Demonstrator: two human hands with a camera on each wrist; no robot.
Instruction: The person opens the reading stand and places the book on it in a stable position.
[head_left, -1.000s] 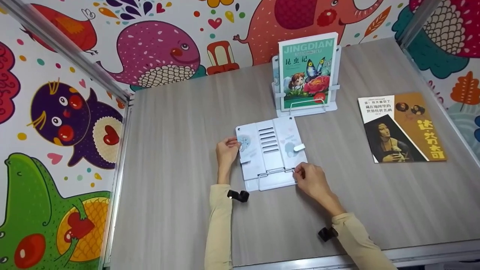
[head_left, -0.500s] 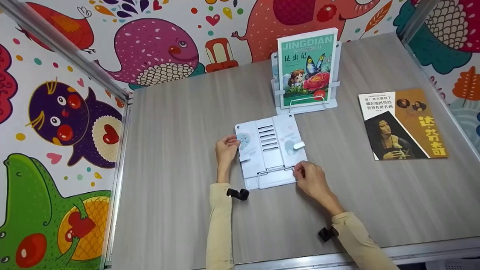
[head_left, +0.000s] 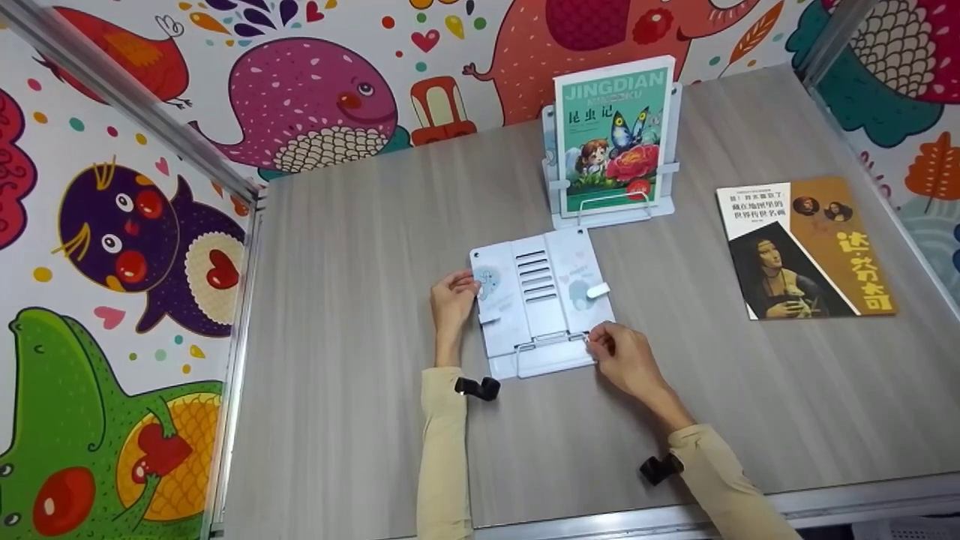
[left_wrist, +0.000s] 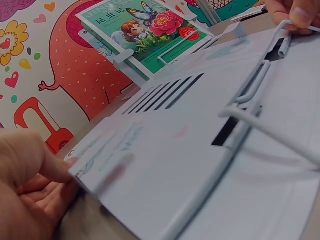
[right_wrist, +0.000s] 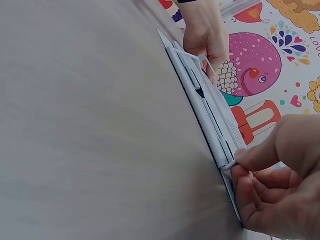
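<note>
A white book stand with slots down its middle and pale cartoon prints lies low over the table. My left hand holds its left edge; in the left wrist view the thumb lies on top of the panel with the other fingers beneath. At the lower right corner my right hand pinches the bent wire page holder between thumb and forefinger. The wire's other arm reaches over the stand's bottom ledge. A small white clip sticks out on the stand's right side.
Behind it, a second white stand holds a green book upright. A brown and white book lies flat to the right on the wood-grain table. Printed wall panels close off the back and left.
The view has shifted slightly. Both hands keep their holds on the stand and its wire, and neither has visibly moved along it.
</note>
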